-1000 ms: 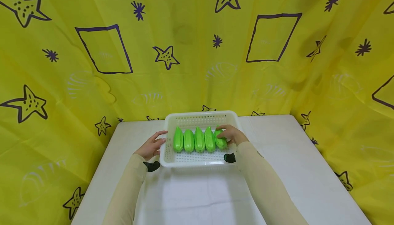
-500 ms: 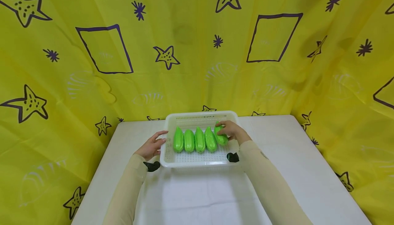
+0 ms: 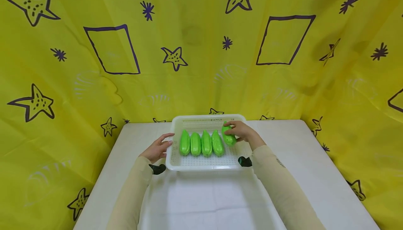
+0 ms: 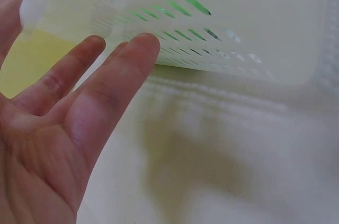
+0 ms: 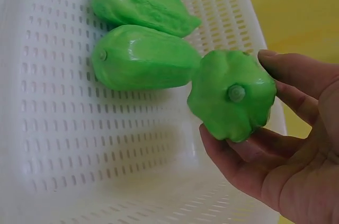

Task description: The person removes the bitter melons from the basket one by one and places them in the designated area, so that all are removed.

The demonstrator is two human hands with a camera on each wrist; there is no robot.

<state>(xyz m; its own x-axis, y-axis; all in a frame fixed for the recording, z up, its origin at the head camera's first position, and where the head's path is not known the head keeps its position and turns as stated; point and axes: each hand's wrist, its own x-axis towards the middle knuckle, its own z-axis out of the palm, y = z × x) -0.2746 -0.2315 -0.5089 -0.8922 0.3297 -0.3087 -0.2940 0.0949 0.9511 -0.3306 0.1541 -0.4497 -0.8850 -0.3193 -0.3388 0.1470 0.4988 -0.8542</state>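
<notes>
Right fingers (image 5: 296,69) gripping vegetable (image 5: 229,99), unreadable sleeve mark (image 3: 280,163)

There are five green objects (image 3: 206,144), one basket (image 3: 204,168), two hands (image 3: 156,149).

White basket (image 3: 204,168) open from above: bare floor in front of the row of four green vegetables (image 3: 206,144) and to its right, but the row itself is packed side by side. Left hand (image 3: 156,148) blocks the left wall; right hand (image 3: 244,132) plus held green vegetable (image 3: 228,137) crowd the right rear, with yellow curtain (image 3: 195,93) close behind. Passable tabletop (image 3: 201,191) in front, between the sleeves (image 3: 129,191).
</notes>
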